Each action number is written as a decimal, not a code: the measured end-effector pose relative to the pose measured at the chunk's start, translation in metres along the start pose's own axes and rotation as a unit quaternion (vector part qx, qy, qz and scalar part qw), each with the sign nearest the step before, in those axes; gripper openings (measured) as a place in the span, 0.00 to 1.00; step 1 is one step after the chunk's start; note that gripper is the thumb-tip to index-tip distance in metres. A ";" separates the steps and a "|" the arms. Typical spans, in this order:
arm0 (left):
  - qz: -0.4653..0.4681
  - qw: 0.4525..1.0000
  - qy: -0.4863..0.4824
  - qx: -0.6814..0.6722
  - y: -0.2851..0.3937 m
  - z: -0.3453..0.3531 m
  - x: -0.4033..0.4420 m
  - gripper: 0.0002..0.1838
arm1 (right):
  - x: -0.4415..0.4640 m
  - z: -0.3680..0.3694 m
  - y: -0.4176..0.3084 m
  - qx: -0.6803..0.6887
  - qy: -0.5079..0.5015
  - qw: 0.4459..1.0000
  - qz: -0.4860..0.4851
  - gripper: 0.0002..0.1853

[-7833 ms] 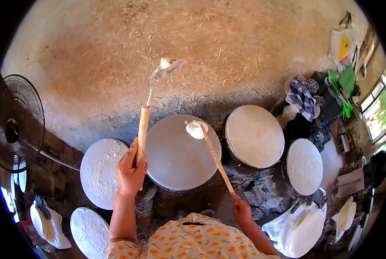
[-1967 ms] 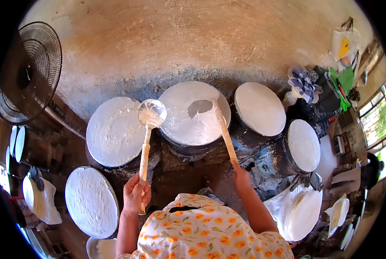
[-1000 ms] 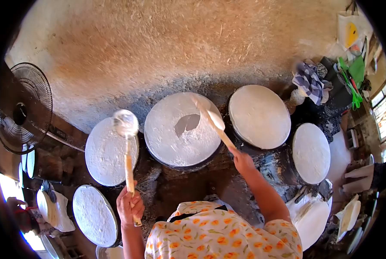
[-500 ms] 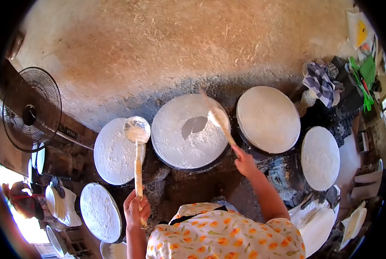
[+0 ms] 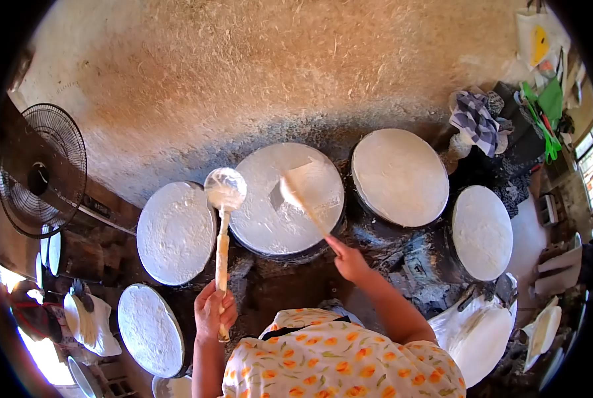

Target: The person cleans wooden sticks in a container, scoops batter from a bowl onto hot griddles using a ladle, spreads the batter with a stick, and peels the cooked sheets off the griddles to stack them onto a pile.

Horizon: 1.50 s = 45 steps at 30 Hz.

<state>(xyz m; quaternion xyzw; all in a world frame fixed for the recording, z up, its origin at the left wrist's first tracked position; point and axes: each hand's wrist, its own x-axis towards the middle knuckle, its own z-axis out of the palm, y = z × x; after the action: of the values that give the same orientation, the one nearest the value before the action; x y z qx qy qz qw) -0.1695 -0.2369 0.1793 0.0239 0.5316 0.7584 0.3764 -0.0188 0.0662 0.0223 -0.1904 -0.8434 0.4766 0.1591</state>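
Observation:
My left hand [image 5: 213, 310] is closed around the long handle of a batter-smeared ladle [image 5: 225, 190], whose bowl overlaps the left rim of the middle griddle in view. My right hand [image 5: 351, 264] grips a wooden stick-like spreader [image 5: 313, 217]; its far end meets the white batter on the middle griddle [image 5: 253, 213]. A thin white layer covers most of that round surface. Beside the spreader's tip a bare grey patch [image 5: 280, 197] shows, with thicker wet batter to its right.
More round white-coated griddles stand around: two at left [image 5: 175, 233] [image 5: 151, 330], two at right [image 5: 400, 178] [image 5: 483, 233]. A fan [image 5: 41, 169] is at far left, a rough earthen wall [image 5: 276, 73] behind. Checked cloth [image 5: 477, 121] and stacked white sheets [image 5: 479, 341] lie right.
My right hand has brought the spreader left and lower across the middle griddle, and the bare grey patch has shrunk. The ladle has shifted slightly right in view as the camera turned a little.

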 end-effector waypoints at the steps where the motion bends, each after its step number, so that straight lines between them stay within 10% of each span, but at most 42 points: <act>1: -0.011 1.000 -0.005 0.005 -0.002 0.003 0.002 0.16 | 0.002 0.005 -0.004 -0.002 -0.026 1.000 0.014 0.33; 5: -0.019 1.000 -0.015 0.002 0.006 0.007 -0.001 0.17 | -0.007 -0.026 -0.017 -0.016 -0.017 0.998 0.057 0.33; 9: -0.045 0.947 -0.157 -0.276 0.018 -0.016 -0.007 0.22 | -0.038 -0.025 0.002 -0.021 0.048 0.995 0.091 0.32; 15: -0.036 0.999 -0.026 0.012 0.011 -0.002 0.009 0.16 | -0.016 0.012 -0.038 -0.020 -0.108 0.989 0.098 0.33; 22: -0.007 0.995 -0.004 0.098 0.012 -0.008 0.012 0.06 | 0.033 -0.043 0.005 -0.050 0.049 0.987 0.145 0.35; 30: 0.000 0.971 0.023 0.240 0.002 -0.023 0.060 0.09 | -0.025 -0.039 -0.048 -0.022 -0.180 0.979 0.090 0.32; 35: 0.026 0.928 0.064 0.367 -0.012 -0.023 0.080 0.08 | -0.053 -0.047 -0.021 -0.041 -0.070 0.994 0.068 0.33; 37: 0.006 0.923 0.076 0.377 -0.013 -0.014 0.071 0.08 | -0.057 -0.036 -0.016 0.017 -0.012 0.978 0.207 0.33; 45: -0.159 0.974 0.073 0.142 -0.018 0.008 0.002 0.05 | -0.072 0.034 -0.065 0.154 -0.164 0.950 0.215 0.34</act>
<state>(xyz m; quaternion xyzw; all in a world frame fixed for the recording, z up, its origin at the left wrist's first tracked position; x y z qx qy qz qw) -0.1577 -0.2270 0.1676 -0.0635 0.6571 0.6052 0.4449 0.0186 -0.0238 0.0554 -0.2597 -0.7133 0.6482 -0.0602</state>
